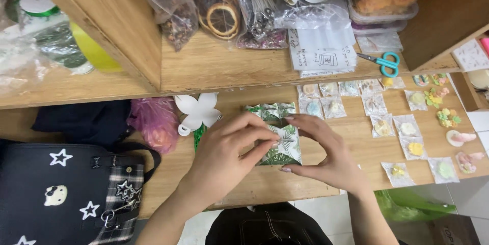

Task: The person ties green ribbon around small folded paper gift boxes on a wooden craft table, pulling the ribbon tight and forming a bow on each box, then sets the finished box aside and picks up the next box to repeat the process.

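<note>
Frame centre: my left hand (224,156) and right hand (326,156) pinch a leaf-printed paper packet (282,148) between curled fingers on the worktop (244,186). Right of centre, small clear sachets (374,103); upper right, teal scissors (382,61) on the shelf.

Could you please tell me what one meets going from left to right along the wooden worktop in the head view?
Black bag → pink plastic bag → left hand → leaf-print packet → right hand → small clear packets.
</note>
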